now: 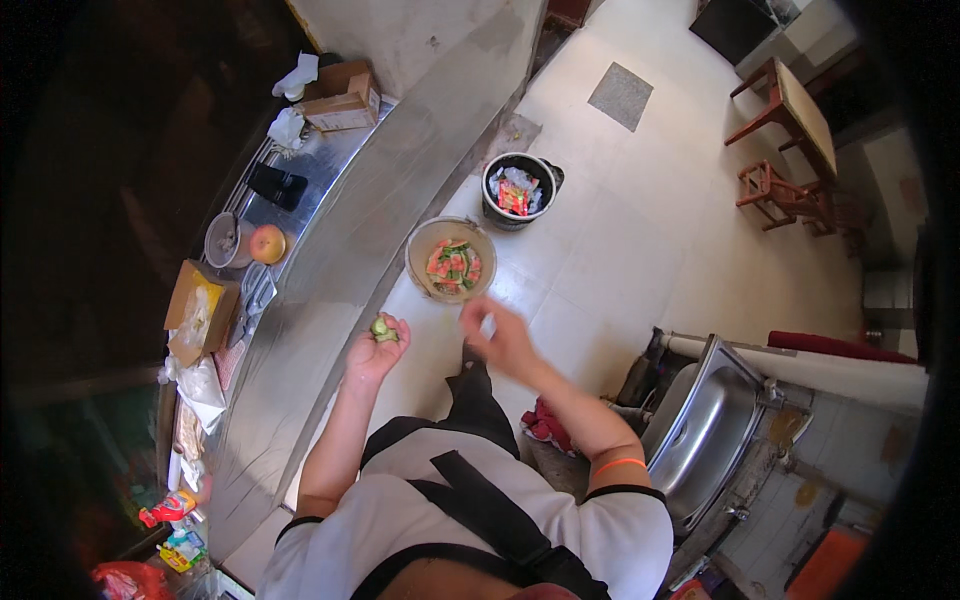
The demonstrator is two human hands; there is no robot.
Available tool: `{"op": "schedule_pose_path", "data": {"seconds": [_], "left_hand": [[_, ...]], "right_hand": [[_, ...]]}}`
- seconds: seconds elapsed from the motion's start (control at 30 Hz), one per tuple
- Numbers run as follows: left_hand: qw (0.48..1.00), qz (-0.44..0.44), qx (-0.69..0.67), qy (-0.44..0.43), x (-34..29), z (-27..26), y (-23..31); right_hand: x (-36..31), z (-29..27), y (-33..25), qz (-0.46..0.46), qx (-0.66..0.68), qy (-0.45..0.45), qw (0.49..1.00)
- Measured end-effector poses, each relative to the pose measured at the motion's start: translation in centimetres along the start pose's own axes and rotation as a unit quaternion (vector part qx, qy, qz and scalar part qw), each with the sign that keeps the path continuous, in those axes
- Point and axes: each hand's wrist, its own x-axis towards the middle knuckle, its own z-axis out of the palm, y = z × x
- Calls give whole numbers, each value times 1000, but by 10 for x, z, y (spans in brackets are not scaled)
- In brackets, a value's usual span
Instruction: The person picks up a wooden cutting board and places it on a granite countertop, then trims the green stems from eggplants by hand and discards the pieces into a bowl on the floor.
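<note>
My left hand (377, 350) is turned palm up, fingers curled around some small, pale-green vegetable pieces (382, 329); their exact kind is unclear. My right hand (497, 338) hovers near the close rim of a pale bucket (412, 262), its fingers bent and smeared by motion. Whether it holds anything is not visible. Inside the bucket lie red-and-green scraps that look like watermelon rinds (455, 266). Just beyond it stands a black bin (507, 222) lined with a bag and holding red and clear wrappers (516, 192).
Along the left runs a counter with a cardboard box (342, 110), a round yellow-red fruit (267, 244), a plastic tub (222, 240) and bags. A steel sink (715, 425) is at my right. Farther off are a wooden stool (765, 190) and a table (803, 115).
</note>
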Motion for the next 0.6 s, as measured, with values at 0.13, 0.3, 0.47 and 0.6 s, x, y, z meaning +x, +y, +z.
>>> {"op": "schedule_pose_path", "data": {"seconds": [0.13, 0.3, 0.47, 0.6], "left_hand": [[998, 62, 26, 0, -3, 34, -4], [996, 75, 43, 18, 1, 34, -7], [997, 60, 43, 18, -7, 28, -4], [998, 28, 54, 9, -9, 23, 1]], "right_hand": [[89, -83, 78, 21, -160, 87, 983], [181, -145, 172, 4, -364, 97, 926], [209, -169, 223, 49, -392, 122, 911], [179, -164, 216, 31, -290, 234, 927]]}}
